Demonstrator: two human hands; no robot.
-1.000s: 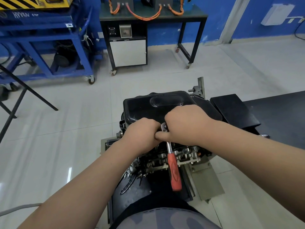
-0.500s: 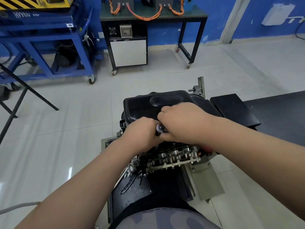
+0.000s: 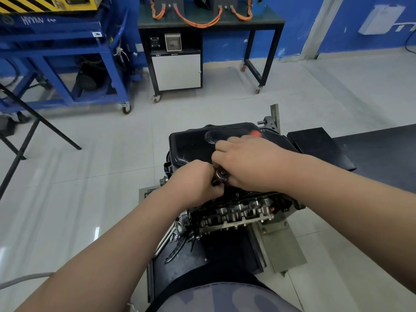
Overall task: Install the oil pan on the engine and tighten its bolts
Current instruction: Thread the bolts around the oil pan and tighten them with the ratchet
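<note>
Sitting atop the engine (image 3: pixel 236 210) at frame centre, the black oil pan (image 3: pixel 191 145) has a ratchet (image 3: pixel 221 174) at its near edge. The right hand (image 3: pixel 254 163) wraps the red handle and the left hand (image 3: pixel 198 179) curls at its head. A blue cart (image 3: pixel 67 70), upper left, bears partly legible white lettering.

The black moulded oil pan (image 3: pixel 191 145) is sitting atop the upturned grey metal engine (image 3: pixel 236 212), a red-handled ratchet (image 3: pixel 221 174) lying across it.

Left hand (image 3: pixel 198 179) and right hand (image 3: pixel 249 163) crowd oil pan (image 3: pixel 191 145) edge, open floor (image 3: pixel 101 165) leftward (black bench (image 3: pixel 382 154) rightward)
</note>
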